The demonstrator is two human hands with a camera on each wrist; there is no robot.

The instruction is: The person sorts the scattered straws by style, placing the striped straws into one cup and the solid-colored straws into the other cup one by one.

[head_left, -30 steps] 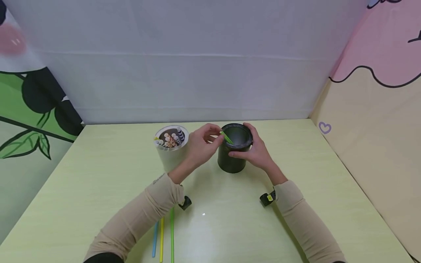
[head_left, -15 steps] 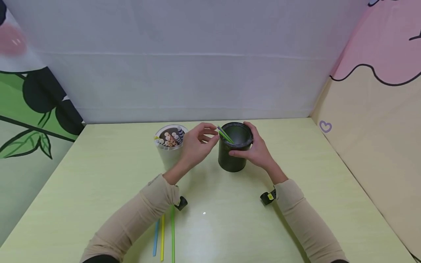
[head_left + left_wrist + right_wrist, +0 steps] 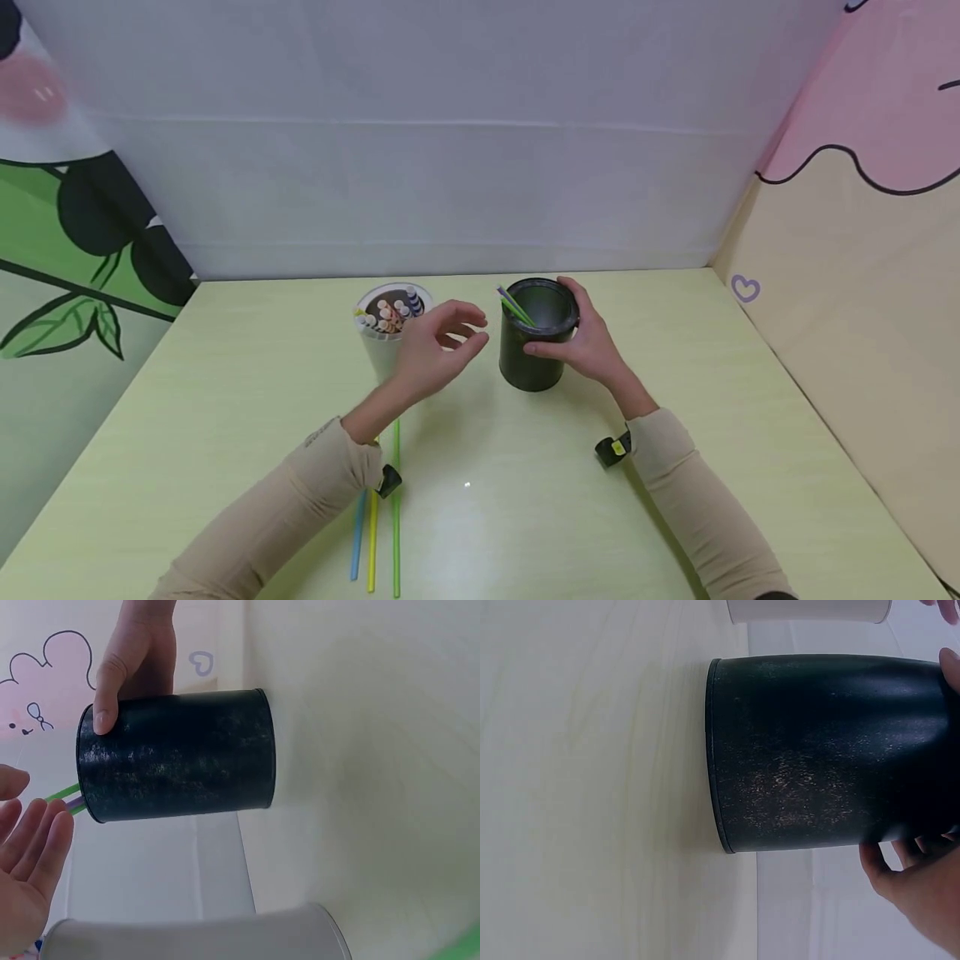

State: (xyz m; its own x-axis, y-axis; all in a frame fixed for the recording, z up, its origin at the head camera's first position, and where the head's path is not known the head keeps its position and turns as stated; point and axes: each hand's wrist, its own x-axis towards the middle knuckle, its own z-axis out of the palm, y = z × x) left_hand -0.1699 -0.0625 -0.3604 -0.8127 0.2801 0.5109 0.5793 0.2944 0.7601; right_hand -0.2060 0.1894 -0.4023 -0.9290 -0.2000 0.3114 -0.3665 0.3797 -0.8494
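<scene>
My right hand (image 3: pixel 588 346) grips the upper side of a black can (image 3: pixel 531 367), thumb across the front near the rim. Green and purple straws (image 3: pixel 516 305) lean inside against its left rim. To the left of the can, my left hand (image 3: pixel 435 350) is in the air, its fingers loosely bent and holding nothing. Just behind that hand stands a white tub (image 3: pixel 384 354), partly hidden, filled with several patterned straws (image 3: pixel 390 315). In the left wrist view the straw ends (image 3: pixel 73 801) stick out of the can beside the left fingers.
A blue straw (image 3: pixel 357 542), a yellow straw (image 3: pixel 372 550) and a green straw (image 3: pixel 396 533) lie side by side on the table (image 3: pixel 675 367) in front, partly under the left forearm. A pale backdrop (image 3: pixel 450 192) rises at the table's far edge.
My left hand has let go of the straws at the can's rim and drawn back left and toward me. The right hand keeps its hold on the can.
</scene>
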